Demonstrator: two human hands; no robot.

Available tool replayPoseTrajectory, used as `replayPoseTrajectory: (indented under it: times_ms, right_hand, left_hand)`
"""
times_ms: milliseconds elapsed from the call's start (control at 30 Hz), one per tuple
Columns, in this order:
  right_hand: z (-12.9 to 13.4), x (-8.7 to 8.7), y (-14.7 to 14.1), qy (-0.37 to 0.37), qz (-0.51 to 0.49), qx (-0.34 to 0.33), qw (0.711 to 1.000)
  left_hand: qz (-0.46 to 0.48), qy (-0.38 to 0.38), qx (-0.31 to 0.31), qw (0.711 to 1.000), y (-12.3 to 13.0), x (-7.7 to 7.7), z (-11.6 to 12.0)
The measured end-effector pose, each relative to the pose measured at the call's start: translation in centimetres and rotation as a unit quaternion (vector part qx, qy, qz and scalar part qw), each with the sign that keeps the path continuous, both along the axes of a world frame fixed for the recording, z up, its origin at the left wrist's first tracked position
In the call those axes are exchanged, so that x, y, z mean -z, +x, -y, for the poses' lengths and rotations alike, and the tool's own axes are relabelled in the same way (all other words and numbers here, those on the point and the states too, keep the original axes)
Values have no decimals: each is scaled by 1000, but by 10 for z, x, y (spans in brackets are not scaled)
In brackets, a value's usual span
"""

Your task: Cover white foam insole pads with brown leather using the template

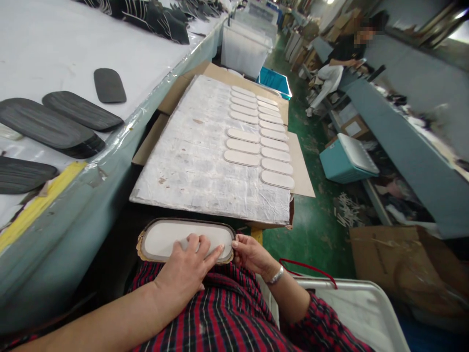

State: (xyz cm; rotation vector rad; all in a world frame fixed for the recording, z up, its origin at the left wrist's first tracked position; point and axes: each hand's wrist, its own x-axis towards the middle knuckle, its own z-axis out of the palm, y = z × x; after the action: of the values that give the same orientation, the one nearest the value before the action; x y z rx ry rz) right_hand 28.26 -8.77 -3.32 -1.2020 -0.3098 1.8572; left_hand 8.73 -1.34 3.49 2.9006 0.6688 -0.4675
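Observation:
A long white oval panel (161, 237) with a grey-brown border and a ragged tan edge lies across my lap. My left hand (192, 256) rests on its face, fingers spread and pressed lightly down toward the right half. At the panel's right end, my right hand (251, 252) has thumb and forefinger pinched together on the rim. Whether the pinch takes in the border itself or a thin strip of it is too small to make out. Just beyond the panel stands a whitish board (183, 161) bearing several pale oval pieces (242, 157) in two columns.
On the left, a covered table (110, 161) carries stacks of dark oval pieces (47, 124). A blue crate (274, 83) and clear bins (242, 49) stand behind the board. A teal box (346, 156), a cardboard box (403, 264) and a seated person (344, 63) are on the right.

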Motion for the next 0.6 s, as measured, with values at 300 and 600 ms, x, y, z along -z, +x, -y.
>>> replayPoseTrajectory:
  times_ms: [300, 600]
  right_hand:
    - [-10, -28, 4, -38, 157, -97, 982]
    - [-10, -22, 8, -43, 74, -91, 992]
  left_hand:
    - [201, -250, -143, 936, -44, -14, -10]
    - [471, -562, -530, 426, -125, 49, -69]
